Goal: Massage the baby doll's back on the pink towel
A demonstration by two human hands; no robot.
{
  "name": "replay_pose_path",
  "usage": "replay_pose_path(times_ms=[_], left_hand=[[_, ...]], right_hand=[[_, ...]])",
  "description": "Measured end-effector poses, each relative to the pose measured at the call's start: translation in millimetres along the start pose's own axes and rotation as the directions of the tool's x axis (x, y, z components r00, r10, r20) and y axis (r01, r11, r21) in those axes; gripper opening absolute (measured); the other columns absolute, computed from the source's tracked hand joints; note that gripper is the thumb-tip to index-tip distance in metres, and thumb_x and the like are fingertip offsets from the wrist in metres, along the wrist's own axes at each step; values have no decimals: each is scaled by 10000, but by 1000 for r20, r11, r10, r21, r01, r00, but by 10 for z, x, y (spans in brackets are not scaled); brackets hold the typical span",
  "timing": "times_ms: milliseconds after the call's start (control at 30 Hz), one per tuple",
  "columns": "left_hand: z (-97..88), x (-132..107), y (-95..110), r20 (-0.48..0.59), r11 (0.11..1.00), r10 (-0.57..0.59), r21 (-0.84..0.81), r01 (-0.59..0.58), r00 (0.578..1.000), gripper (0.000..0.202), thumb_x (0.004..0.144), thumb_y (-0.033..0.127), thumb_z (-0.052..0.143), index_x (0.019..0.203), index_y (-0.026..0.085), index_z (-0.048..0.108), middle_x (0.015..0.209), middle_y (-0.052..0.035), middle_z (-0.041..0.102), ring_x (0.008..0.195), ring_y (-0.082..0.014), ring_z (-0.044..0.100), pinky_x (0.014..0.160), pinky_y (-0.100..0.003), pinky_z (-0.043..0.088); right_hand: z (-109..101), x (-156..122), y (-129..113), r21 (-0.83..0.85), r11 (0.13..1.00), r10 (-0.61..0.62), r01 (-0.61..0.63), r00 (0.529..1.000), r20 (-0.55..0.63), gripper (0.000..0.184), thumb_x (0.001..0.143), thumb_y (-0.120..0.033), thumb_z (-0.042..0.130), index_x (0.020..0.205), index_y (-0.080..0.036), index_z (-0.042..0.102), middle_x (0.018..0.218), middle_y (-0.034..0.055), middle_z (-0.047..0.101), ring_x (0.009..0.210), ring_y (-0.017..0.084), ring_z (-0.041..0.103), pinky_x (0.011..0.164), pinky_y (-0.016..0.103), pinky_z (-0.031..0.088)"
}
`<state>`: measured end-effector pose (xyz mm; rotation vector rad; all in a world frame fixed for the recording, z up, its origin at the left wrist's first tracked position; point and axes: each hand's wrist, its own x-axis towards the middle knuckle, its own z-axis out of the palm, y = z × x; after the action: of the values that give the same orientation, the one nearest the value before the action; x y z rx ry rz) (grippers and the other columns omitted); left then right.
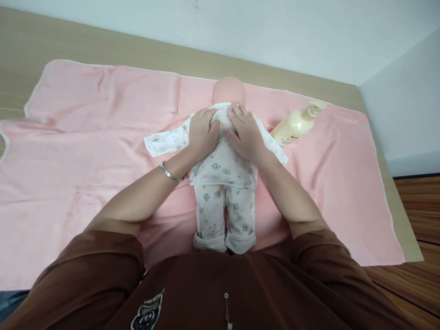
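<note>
A baby doll (229, 90) lies on its front, the back of its bald head toward the wall. It wears a white printed top (223, 167) and matching trousers (210, 208) with folded cuffs near my body. My left hand (203, 133) rests flat on the left side of the doll's upper back. On the right side of the upper back lies my right hand (245, 133), fingers stretched toward the neck. Both hands are open and grip nothing. The doll's face is hidden. Its sleeves spread out to either side.
A cream pump bottle (295, 124) lies tilted to the right of the doll, next to the right sleeve. Beneath everything spreads a creased pink blanket (113, 160) on a wooden table (137, 48). A pale wall (275, 36) stands behind; wooden floor (419, 215) shows at right.
</note>
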<state>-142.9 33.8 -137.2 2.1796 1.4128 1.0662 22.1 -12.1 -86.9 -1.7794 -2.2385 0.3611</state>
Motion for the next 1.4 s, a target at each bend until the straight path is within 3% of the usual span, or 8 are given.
replay_pose_path(times_ms=[167, 333, 467, 667, 900, 1033, 1200, 1400], left_hand=[[-8, -3, 9, 1, 999, -8, -47, 8, 1000, 369, 978, 243, 424, 1223, 199, 696, 1287, -142, 755, 1235, -318, 661, 1137, -520, 511], [0, -15, -9, 5, 997, -6, -73, 6, 1000, 348, 1031, 252, 391, 1203, 245, 693, 1252, -118, 757, 1227, -298, 657, 1139, -507, 508], [25, 17, -11, 19, 1000, -24, 16, 24, 1000, 348, 1046, 312, 408, 1245, 219, 678, 1261, -146, 735, 1223, -317, 654, 1134, -516, 503], [-41, -14, 170, 123, 977, -33, 213, 6, 992, 523, 1044, 363, 387, 1377, 20, 600, 1350, -298, 668, 1314, -430, 598, 1173, -606, 448], [-161, -263, 418, 165, 985, 76, 141, -100, 983, 506, 1019, 272, 431, 1473, 74, 533, 1594, -251, 531, 1553, -433, 435, 1321, -626, 319], [-163, -113, 335, 184, 983, 63, 157, -93, 981, 412, 1017, 233, 397, 1310, 82, 644, 1412, -243, 651, 1412, -399, 571, 1259, -573, 426], [-84, 114, 90, 186, 993, -44, 120, 22, 982, 274, 1037, 329, 415, 1061, 185, 647, 1171, -202, 730, 1210, -386, 667, 1126, -584, 511], [-94, -38, 157, 169, 997, 13, 73, -26, 986, 389, 1029, 377, 438, 1286, 144, 613, 1411, -253, 639, 1419, -431, 548, 1279, -647, 356]], right_hand=[[30, -173, -181, -84, 984, 154, -159, 986, -69, 732, 1078, -407, 357, 1668, 22, 288, 1778, 256, 259, 1700, 363, 227, 1402, 606, 193], [88, -365, -478, -160, 987, -40, 31, 998, -54, 636, 1062, -267, 357, 1659, -49, 376, 1790, 171, 290, 1711, 323, 210, 1430, 535, 165], [7, -172, -332, -70, 997, 32, -32, 999, -5, 622, 1071, -274, 364, 1670, -105, 374, 1811, 101, 253, 1720, 257, 192, 1443, 510, 134], [3, 22, -56, 29, 959, 282, -280, 956, -82, 680, 1086, -380, 373, 1636, 20, 361, 1765, 228, 319, 1690, 346, 258, 1411, 529, 189], [-32, 24, 47, -65, 985, 157, -162, 985, -76, 625, 1100, -372, 317, 1553, 31, 468, 1638, 276, 498, 1584, 367, 443, 1343, 538, 331], [-72, -93, -104, -164, 975, 153, -153, 988, -11, 689, 1093, -334, 330, 1643, 80, 308, 1730, 305, 335, 1651, 412, 318, 1373, 582, 259], [-93, -306, -386, -205, 973, 111, -104, 994, 22, 722, 1073, -330, 417, 1671, 48, 276, 1770, 290, 248, 1686, 412, 244, 1395, 581, 232], [-175, -184, -292, -138, 981, 147, -139, 988, 51, 663, 1083, -287, 373, 1635, 78, 339, 1737, 284, 341, 1671, 374, 302, 1401, 517, 251]])
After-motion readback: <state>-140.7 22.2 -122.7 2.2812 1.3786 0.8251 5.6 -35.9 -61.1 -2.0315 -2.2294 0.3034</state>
